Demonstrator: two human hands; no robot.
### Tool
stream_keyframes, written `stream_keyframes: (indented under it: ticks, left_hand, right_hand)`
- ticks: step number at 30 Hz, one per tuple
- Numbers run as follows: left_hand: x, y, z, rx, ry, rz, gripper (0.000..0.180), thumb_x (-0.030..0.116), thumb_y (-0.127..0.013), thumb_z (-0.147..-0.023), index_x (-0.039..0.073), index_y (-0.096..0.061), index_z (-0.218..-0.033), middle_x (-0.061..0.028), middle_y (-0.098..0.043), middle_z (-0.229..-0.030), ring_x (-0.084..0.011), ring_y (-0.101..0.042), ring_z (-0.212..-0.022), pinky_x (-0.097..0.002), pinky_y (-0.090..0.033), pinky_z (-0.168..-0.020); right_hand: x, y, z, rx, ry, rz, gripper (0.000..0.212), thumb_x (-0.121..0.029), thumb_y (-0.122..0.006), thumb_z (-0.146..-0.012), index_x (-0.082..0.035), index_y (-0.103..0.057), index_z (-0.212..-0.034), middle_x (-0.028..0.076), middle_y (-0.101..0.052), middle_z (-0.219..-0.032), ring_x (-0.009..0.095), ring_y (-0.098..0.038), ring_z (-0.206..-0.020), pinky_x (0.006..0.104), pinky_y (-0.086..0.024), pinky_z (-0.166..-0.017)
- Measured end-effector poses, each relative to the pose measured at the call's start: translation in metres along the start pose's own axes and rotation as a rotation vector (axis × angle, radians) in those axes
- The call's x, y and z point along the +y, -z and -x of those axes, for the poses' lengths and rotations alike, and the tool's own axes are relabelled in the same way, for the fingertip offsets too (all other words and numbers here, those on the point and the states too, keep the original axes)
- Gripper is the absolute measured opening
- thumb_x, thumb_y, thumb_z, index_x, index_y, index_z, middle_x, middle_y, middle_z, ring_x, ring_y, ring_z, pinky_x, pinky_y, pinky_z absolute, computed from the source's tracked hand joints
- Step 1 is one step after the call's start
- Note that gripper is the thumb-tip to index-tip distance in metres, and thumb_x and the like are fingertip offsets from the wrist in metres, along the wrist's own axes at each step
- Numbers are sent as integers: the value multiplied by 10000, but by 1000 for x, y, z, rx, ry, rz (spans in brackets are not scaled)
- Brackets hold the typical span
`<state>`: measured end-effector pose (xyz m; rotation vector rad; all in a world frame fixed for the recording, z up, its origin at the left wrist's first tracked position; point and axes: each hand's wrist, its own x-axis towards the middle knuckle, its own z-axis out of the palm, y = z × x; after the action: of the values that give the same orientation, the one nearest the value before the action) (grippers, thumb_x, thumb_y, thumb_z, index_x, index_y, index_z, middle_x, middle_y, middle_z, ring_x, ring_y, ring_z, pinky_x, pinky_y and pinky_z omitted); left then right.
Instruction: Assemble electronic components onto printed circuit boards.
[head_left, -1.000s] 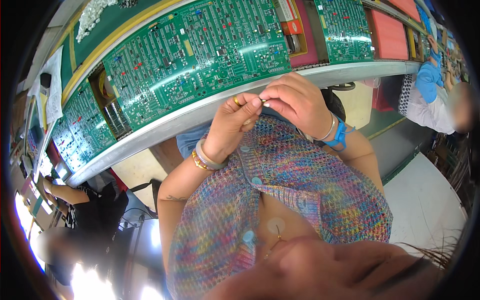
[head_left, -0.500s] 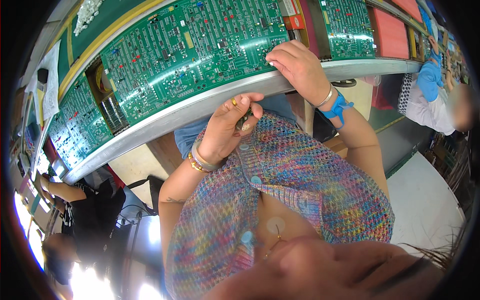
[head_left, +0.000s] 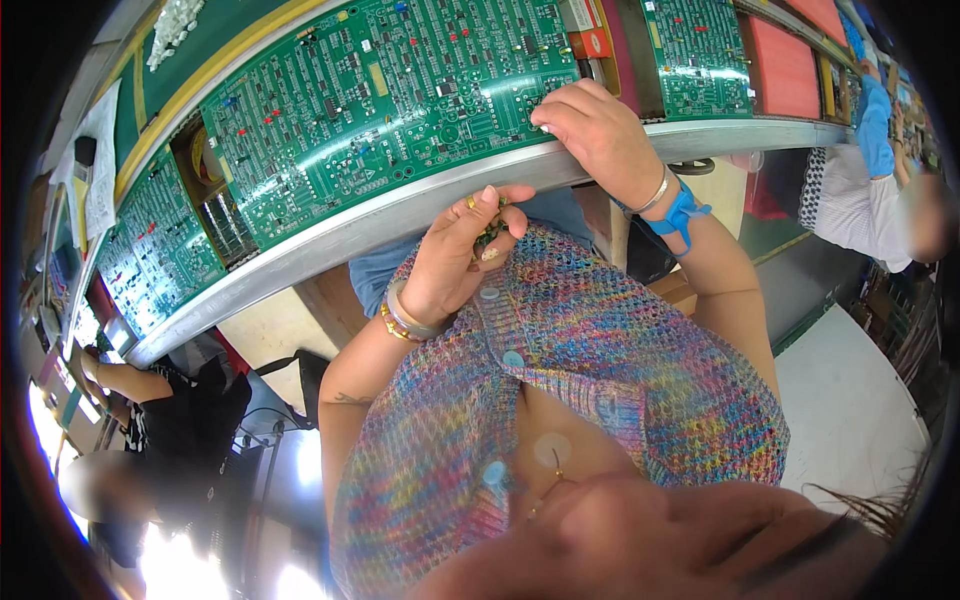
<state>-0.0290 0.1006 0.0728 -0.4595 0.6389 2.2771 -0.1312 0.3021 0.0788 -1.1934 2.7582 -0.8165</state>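
A large green circuit board (head_left: pixel 400 125), set with many small parts, lies at the metal rail (head_left: pixel 385 200) in front of me. My right hand (head_left: pixel 597 135) is over its near right corner, fingers bent down and pressed together at the board's surface. Whatever sits between those fingertips is hidden. Nearer to me, on my side of the rail, my left hand (head_left: pixel 460 245) is curled palm up around a few small greenish components (head_left: pixel 490 236). Its index finger points to the right. The exact kind of these components is too small to tell. A blue band (head_left: pixel 680 218) circles my right wrist.
More green boards lie along the rail, one at the left (head_left: pixel 160 250) and another at the right (head_left: pixel 695 60). Beyond the right one are pink foam blocks (head_left: pixel 782 65). White small parts (head_left: pixel 175 30) are heaped at the far left. Co-workers sit at both sides.
My left fingers have shifted slightly, showing more of the small components. The right hand stays at the board's corner with hardly any movement. At the right, a co-worker's blue-covered arm has moved.
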Motion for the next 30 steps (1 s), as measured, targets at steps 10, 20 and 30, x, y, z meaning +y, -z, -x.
stream_keyframes:
  ticks: [10, 20, 30]
  left_hand:
    - [1, -2, 1, 25, 15, 16, 452, 363, -374, -1013, -14, -509, -1222, -9, -505, -737, -31, -293, -515, -170, -237, -450]
    - [15, 2, 4, -74, -173, -61, 352, 380, -361, -1013, 91, -536, -916, 6, -514, -699, -29, -294, -498, -184, -228, -438]
    - [81, 38, 24, 180, -364, -186, 399, 146, -389, -981, -21, -390, -1344, -21, -539, -873, -39, -309, -572, -173, -242, -481]
  right_hand:
    - [-8, 8, -8, -98, 108, 100, 196, -65, -617, -755, -63, -627, -951, 51, -587, -946, 233, -563, -885, 333, -497, -716]
    - [-60, 4, -30, 119, 192, -55, 199, -167, -686, -689, -80, -622, -856, 36, -558, -864, 217, -540, -842, 329, -461, -720]
    - [5, 0, -132, 114, 170, -23, 141, -128, -673, -776, -87, -655, -910, 66, -607, -879, 261, -556, -864, 363, -449, -749]
